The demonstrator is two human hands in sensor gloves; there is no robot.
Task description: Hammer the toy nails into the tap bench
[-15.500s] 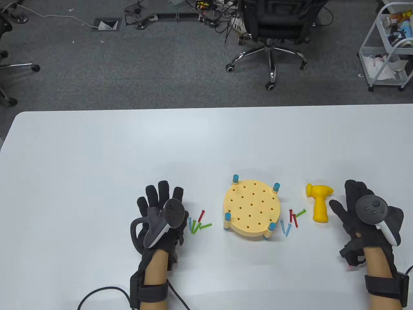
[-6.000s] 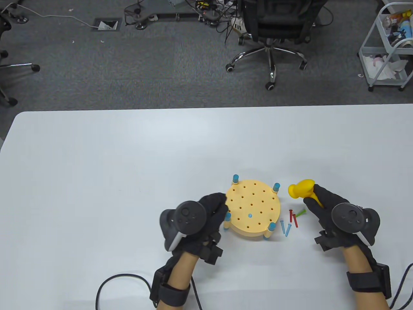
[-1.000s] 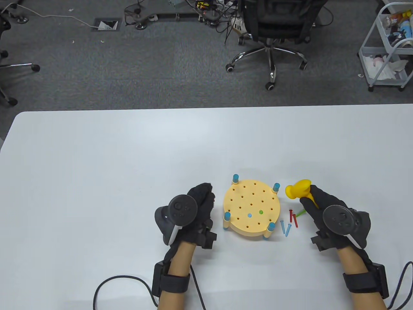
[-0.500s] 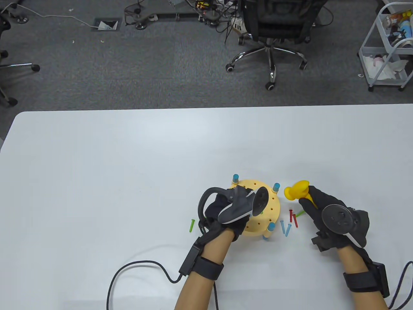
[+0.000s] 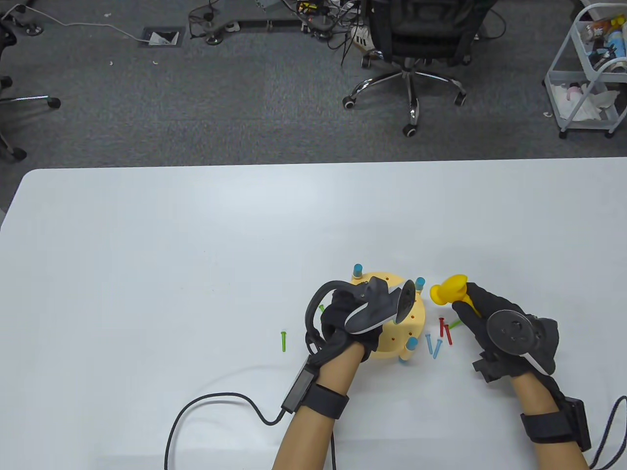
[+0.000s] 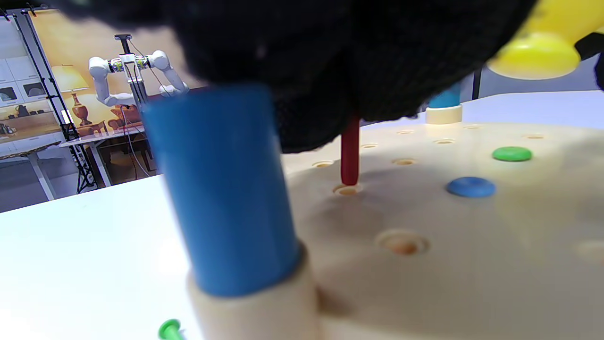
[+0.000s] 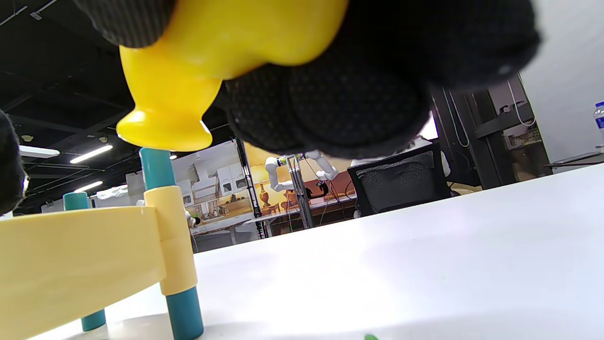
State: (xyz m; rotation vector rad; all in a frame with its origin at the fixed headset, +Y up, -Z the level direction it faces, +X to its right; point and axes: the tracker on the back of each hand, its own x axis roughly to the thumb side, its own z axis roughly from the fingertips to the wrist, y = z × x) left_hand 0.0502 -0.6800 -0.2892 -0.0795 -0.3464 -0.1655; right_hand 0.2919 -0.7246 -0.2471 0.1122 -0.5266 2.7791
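Two gloved hands at the tap bench (image 5: 392,342). Left hand (image 5: 350,323) pinching a red nail (image 6: 350,151) upright over a hole; right hand (image 5: 494,325) gripping the yellow hammer (image 5: 448,290), right of the bench.

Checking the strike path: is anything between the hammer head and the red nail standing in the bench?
Yes. The left hand pinches the red nail from above, its fingers covering the nail's top, so the hammer would hit them first.
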